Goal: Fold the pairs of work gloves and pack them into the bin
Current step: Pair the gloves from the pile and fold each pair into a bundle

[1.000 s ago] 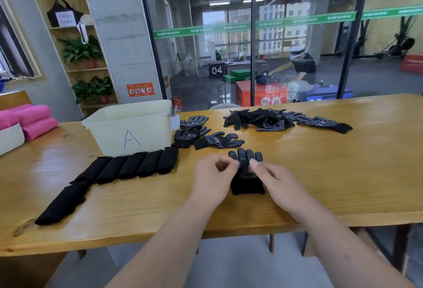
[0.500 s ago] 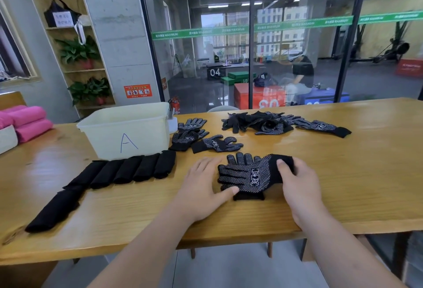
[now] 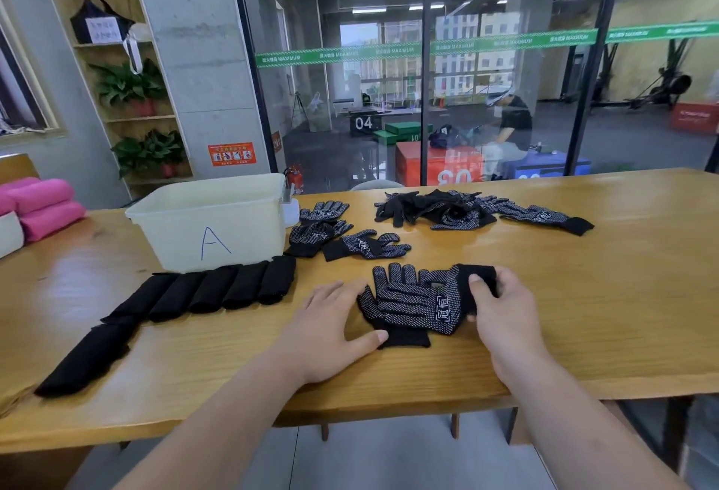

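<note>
Top glove (image 3: pixel 420 302) swung crosswise, cuff pinched in right fingers (image 3: pixel 481 281)

The bench (image 3: pixel 603 275) lies open toward its right edge and near right corner. Toward the left, folded gloves (image 3: pixel 218 289) line up just before the bin (image 3: pixel 253 225). Loose gloves (image 3: pixel 365 248) and a heap (image 3: pixel 439 209) crowd the far edge, and a pair of gloves (image 3: pixel 408 302) lies mid-bench.

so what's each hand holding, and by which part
The right hand grips the top glove by its cuff. The left hand lies flat, thumb on the lower glove, gripping nothing.
</note>
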The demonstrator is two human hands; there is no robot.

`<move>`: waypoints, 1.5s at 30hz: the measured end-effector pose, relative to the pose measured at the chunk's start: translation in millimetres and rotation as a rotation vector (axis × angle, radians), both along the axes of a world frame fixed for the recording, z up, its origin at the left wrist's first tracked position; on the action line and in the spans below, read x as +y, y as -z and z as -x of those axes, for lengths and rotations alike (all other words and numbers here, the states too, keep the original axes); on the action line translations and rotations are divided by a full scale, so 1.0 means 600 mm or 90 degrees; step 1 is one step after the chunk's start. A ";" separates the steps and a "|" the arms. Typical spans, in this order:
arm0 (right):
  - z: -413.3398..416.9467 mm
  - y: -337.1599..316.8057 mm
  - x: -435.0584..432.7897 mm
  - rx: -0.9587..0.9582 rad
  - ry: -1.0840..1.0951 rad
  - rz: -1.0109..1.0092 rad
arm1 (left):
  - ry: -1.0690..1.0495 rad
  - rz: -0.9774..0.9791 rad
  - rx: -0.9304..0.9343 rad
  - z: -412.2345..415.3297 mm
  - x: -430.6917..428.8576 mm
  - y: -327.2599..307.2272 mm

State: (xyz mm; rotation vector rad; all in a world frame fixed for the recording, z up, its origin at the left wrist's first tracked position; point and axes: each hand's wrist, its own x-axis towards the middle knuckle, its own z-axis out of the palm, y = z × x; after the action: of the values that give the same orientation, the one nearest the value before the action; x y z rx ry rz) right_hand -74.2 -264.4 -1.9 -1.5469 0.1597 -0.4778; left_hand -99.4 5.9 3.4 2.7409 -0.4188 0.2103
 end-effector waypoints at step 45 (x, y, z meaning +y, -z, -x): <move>-0.045 -0.181 0.049 -0.241 -0.253 0.572 | -0.034 0.167 0.029 0.014 0.001 -0.015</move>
State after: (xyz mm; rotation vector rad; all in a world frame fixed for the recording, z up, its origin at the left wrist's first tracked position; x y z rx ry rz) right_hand -47.4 -235.0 106.9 -2.2448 -0.7374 -0.5435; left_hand -107.8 6.4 12.2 2.4961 -0.2839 0.2005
